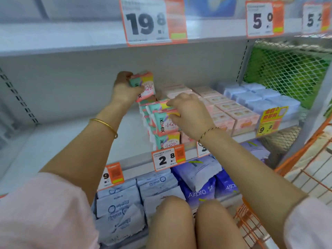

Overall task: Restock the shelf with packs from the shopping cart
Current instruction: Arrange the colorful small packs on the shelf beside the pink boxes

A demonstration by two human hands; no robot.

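Head view: left hand (125,88) grips one teal, pink and yellow soft plastic pack (144,84), held up toward the back of the grey metal shelf (71,141); right hand (190,114) curls fingers over the top of the stack of matching packs (166,123) at the shelf's front edge, prob. steadying it. Seat the held pack behind the stack, label fwd, w/o tipping the row. Bare shelf lies left of the stack; pink card boxes (233,114) sit tight on its right, orange wire shopping cart (305,177) beyond.

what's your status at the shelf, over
Left hand grips raised pack. Right hand pinches top pack of stack. Pink boxes beside stack; shelf bare on left.
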